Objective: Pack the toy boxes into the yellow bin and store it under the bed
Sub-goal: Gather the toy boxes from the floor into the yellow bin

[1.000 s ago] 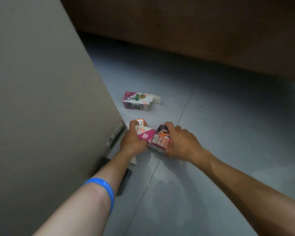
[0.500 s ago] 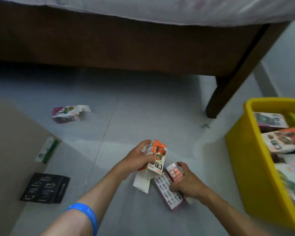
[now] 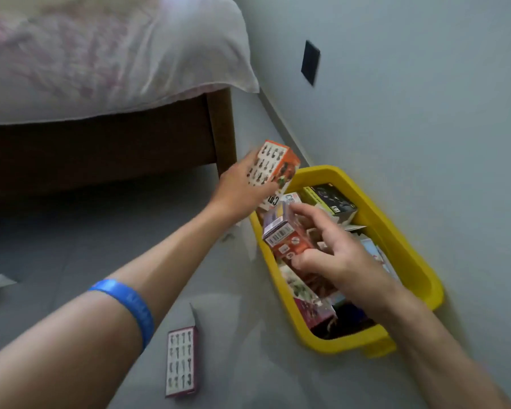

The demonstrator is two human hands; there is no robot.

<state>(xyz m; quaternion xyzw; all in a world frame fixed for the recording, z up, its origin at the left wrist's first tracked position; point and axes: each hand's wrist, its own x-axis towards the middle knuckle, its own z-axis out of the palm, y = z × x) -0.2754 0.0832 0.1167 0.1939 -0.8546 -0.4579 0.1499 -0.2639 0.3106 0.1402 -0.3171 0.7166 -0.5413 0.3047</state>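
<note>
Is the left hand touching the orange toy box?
Touching. The head view shows the left hand gripping the orange toy box, its fingers curled over the box's printed face, above the yellow bin.

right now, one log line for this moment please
left hand holds orange cardboard toy box | right hand holds red toy box | both over yellow plastic bin | pink box on floor
</note>
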